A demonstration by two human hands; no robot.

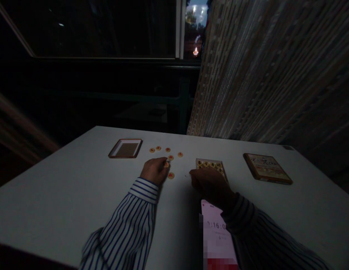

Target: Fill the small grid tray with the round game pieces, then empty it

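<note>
Several small round wooden game pieces with dark marks lie scattered on the white table. My left hand rests among them, its fingertips closed on one piece. Just below it lies another piece. My right hand, dark in shadow, sits at the near edge of a shallow box packed with similar pieces. The box's near part is hidden behind that hand, and its fingers are hard to make out.
A phone with a lit pink screen lies under my right forearm. A shallow brown-rimmed tray stands left of the pieces, and an illustrated box lid lies to the right. A woven blind hangs beyond the table's far right corner, beside a dark window.
</note>
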